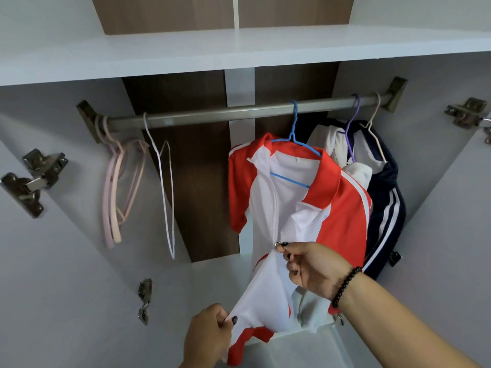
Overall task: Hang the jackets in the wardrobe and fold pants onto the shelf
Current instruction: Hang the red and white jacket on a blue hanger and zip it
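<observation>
A red and white jacket (313, 208) hangs on a blue hanger (293, 139) from the metal rail (212, 115) inside the wardrobe. My right hand (310, 269) pinches the zipper pull at the jacket's front, about halfway down. My left hand (210, 333) grips the jacket's lower hem and holds it taut. Further right on the rail hang a white garment on a purple hanger (352, 128) and a navy jacket (385, 221) with white stripes on a white hanger.
Several empty pink hangers (117, 187) and one white hanger (167, 197) hang at the rail's left end. A white shelf (239, 49) runs above the rail. Door hinges (34, 176) stick out on both side walls.
</observation>
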`<action>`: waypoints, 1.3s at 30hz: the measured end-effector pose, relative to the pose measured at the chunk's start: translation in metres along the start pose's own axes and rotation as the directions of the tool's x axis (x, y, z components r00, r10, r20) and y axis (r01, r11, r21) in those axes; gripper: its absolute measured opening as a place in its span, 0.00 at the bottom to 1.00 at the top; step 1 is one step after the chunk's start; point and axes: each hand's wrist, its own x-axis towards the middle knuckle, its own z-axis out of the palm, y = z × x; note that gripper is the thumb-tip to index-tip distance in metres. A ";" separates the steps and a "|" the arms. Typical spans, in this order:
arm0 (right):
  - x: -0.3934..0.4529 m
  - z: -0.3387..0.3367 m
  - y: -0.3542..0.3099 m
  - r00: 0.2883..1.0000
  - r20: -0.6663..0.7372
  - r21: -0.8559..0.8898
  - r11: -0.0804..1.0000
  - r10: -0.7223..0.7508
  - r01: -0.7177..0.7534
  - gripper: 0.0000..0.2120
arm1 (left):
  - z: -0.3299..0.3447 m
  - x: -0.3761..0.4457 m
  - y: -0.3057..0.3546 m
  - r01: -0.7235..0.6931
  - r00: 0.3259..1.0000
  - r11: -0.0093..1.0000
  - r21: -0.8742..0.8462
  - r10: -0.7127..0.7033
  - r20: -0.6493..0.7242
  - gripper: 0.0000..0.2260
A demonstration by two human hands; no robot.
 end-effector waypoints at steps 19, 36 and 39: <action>-0.022 -0.013 -0.027 0.997 0.056 -0.002 0.998 -0.056 0.056 0.08 | -0.023 0.013 0.127 -0.580 0.804 0.774 -0.254 0.494 -0.331 0.02; 0.017 0.013 -0.044 0.995 0.044 0.012 0.996 -0.094 0.094 0.08 | -0.030 0.053 0.054 -0.361 0.926 0.928 -0.089 0.346 -0.153 0.11; 0.025 0.018 -0.053 0.993 0.033 -0.037 0.992 -0.117 0.119 0.08 | -0.022 0.058 0.043 -0.344 0.934 0.935 -0.092 0.329 -0.142 0.10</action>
